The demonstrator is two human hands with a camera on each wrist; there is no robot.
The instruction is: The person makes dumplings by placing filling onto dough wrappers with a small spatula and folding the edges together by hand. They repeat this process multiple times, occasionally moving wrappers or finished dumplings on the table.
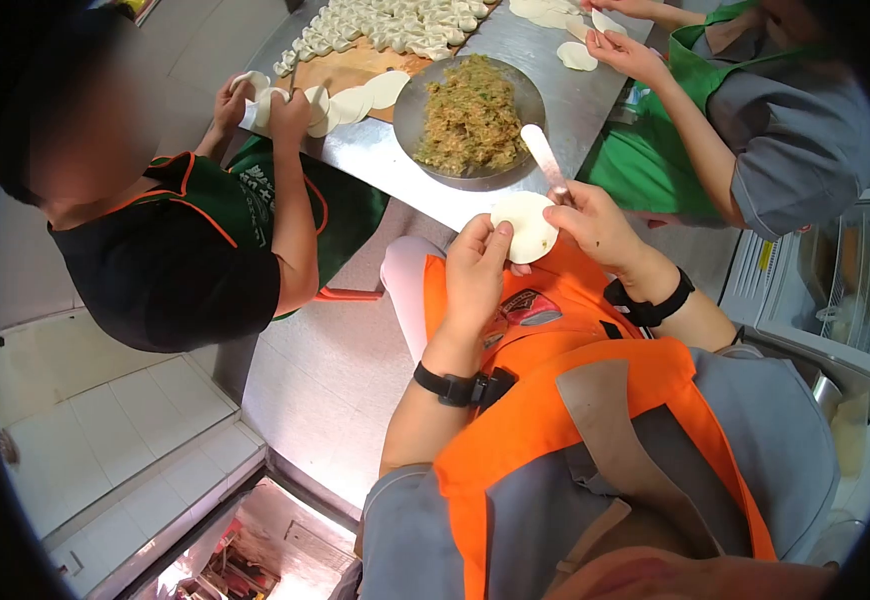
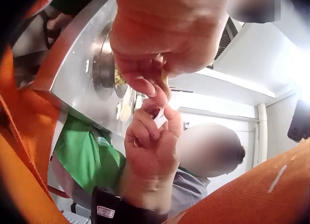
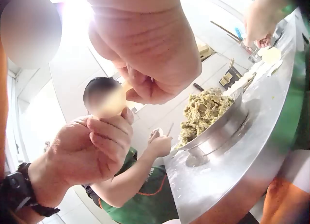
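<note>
A round dough wrapper (image 1: 527, 226) with a small smear of filling is held between both hands in the head view. My left hand (image 1: 475, 277) pinches its left edge, thumb on top. My right hand (image 1: 600, 230) pinches the right edge and also grips a white spatula (image 1: 543, 152), its blade pointing toward the bowl. In the right wrist view the left hand (image 3: 94, 149) stands below the right hand (image 3: 147, 50). The left wrist view shows the right hand (image 2: 152, 149) under the left hand (image 2: 167, 33); the wrapper is mostly hidden there.
A metal bowl (image 1: 410, 125) of filling stands on the steel table (image 1: 580, 100). Behind it, folded dumplings (image 1: 385, 25) cover a wooden board (image 1: 340, 70), with loose wrappers (image 1: 353, 104) along its front. People in green aprons handle wrappers at left and right.
</note>
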